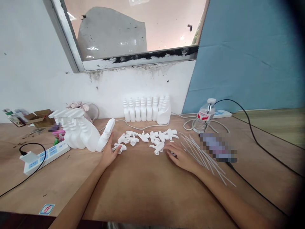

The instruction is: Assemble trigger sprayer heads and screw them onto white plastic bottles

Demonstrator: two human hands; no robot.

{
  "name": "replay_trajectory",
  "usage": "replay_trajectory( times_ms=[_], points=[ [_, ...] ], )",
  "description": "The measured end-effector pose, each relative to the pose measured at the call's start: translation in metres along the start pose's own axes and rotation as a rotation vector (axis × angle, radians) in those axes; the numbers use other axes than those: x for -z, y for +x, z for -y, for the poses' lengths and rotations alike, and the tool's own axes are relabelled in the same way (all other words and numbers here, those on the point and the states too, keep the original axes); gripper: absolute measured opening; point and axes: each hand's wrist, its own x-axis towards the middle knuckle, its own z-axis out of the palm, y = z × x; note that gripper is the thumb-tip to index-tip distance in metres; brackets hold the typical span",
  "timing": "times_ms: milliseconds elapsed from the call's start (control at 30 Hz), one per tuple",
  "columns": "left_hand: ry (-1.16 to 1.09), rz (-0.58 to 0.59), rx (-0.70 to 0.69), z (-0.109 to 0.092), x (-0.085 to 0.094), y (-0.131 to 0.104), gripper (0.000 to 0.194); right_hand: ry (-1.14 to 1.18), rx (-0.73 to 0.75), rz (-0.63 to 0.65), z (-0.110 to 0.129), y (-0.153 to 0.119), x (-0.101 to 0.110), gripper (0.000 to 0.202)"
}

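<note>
My left hand [110, 154] rests on the table with thumb and fingers apart, its fingers beside a tilted white bottle [103, 140]. Close by its thumb lies a white trigger spray head [119, 148]. More white trigger spray heads [144, 137] lie loose between my hands. My right hand [181, 156] lies palm down on the right, fingers spread and slightly bent, near another spray head [158, 146]. A small white piece [173, 154] shows under its fingers; whether they touch it I cannot tell. Thin white tubes [202, 152] lie beyond this hand.
Several white bottles [143, 109] stand in a row by the wall. At left, bottles with spray heads [78, 133] stand behind a power strip [51, 154]. A water bottle [203, 116], a blurred phone-like object [218, 148] and cables are at right. A cardboard box [40, 118] sits far left.
</note>
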Motion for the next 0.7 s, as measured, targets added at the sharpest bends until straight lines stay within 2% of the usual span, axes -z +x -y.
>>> replay_trajectory(
  times_ms=[433, 700],
  points=[
    [-0.199, -0.052, -0.053, -0.004, 0.031, 0.023, 0.068, 0.008, -0.005, -0.039, -0.003, -0.003, 0.0, 0.026],
    [-0.207, -0.059, 0.003, 0.003, 0.033, 0.026, 0.068, 0.001, -0.005, -0.026, -0.001, -0.002, 0.002, 0.027]
  ],
)
